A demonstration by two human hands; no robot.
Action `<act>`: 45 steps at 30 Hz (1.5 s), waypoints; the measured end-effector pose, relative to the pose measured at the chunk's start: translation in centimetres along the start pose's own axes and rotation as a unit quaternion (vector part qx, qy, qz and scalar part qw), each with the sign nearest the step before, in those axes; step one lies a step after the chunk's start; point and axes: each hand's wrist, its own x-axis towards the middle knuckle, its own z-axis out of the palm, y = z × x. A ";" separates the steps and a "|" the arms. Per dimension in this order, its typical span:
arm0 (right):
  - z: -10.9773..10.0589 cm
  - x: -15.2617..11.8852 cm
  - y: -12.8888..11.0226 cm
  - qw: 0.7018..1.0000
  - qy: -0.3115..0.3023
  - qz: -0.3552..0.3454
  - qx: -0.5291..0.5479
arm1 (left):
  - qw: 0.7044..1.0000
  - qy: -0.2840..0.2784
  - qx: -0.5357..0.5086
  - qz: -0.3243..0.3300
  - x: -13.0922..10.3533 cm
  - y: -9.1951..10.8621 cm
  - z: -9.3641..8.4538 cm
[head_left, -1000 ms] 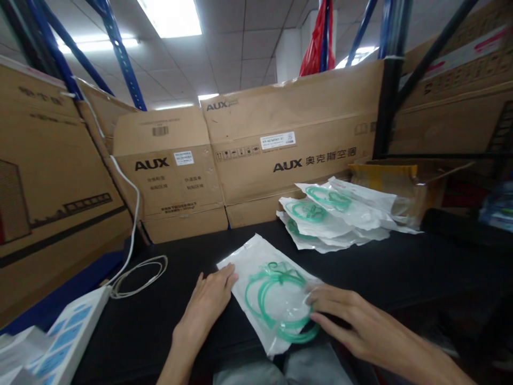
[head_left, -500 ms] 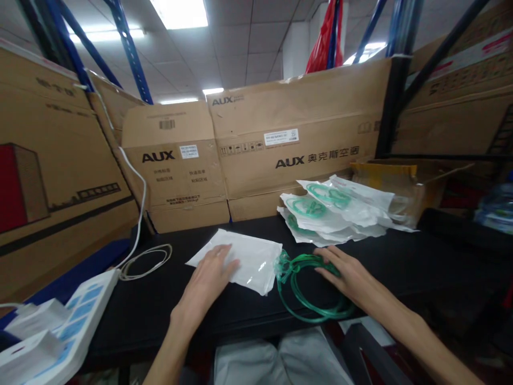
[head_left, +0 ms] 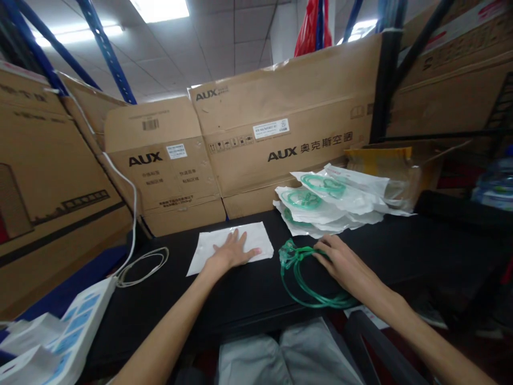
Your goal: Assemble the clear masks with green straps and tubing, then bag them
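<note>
My left hand lies flat with spread fingers on a white pouch on the black table. To its right, my right hand has its fingers closed on a coil of green tubing. The coil's lower loops hang near the table's front edge. A clear green plastic piece sits at the coil's left end, a little apart from the pouch. Behind my right hand is a stack of white pouches, with green tubing coils showing through their clear faces.
A white power strip with plugs stands at the left, beside a looped pale cable. Cardboard panels wall the back. An opened cardboard box and a water bottle are at the right.
My left hand has moved forward and right over the pouch, its fingers now spread. The pouch has turned and shifted away from the tubing. My right hand still grips the coil.
</note>
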 end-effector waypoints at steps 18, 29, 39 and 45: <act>-1.3 0.5 -0.9 0.998 -0.068 0.015 0.009 | 0.984 0.114 -0.010 -0.137 8.8 1.8 0.0; -0.9 3.0 -3.7 0.994 -0.108 -0.030 0.016 | 0.978 0.101 -0.048 -0.177 10.0 2.0 0.5; 0.2 4.9 -7.5 0.989 -0.139 -0.044 0.008 | 0.960 0.241 -0.134 -0.052 5.4 5.1 -3.1; 0.7 5.8 -8.4 0.990 -0.126 -0.041 0.036 | 0.949 0.240 -0.157 0.133 -4.7 5.7 -4.1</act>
